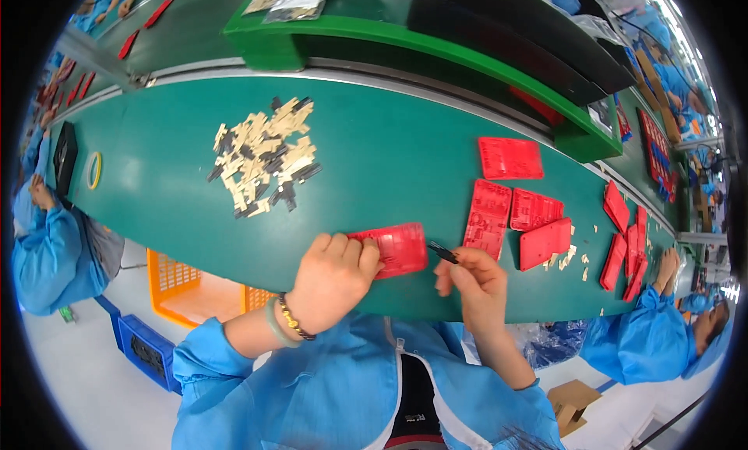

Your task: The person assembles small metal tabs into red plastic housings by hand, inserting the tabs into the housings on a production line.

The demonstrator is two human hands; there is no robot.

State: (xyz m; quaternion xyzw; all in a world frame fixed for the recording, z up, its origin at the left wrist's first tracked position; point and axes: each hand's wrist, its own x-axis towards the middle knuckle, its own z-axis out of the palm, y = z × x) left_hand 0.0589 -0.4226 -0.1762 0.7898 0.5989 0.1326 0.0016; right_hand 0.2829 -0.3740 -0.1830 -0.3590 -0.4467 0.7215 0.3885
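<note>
Just in front of me, at the table's near edge, lies a red plastic shell [401,250] with its moulded inner side up. My left hand [335,275] is closed on the shell's left end, the fingers bent over it. To the right of the shell, my right hand [477,282] pinches a slim black piece [443,252] between thumb and fingers. Its tip points toward the shell, with a small gap between them; its exact kind is too small to tell. Beyond my left hand is a loose pile of small cream and black plastic parts [265,158].
More red shells [488,216] lie on the green table [374,154] to the right, with cream bits [567,257] beside them. A green-edged shelf [351,31] crosses the far side. A yellow ring [94,170] lies far left. Co-workers [58,247] sit at both sides.
</note>
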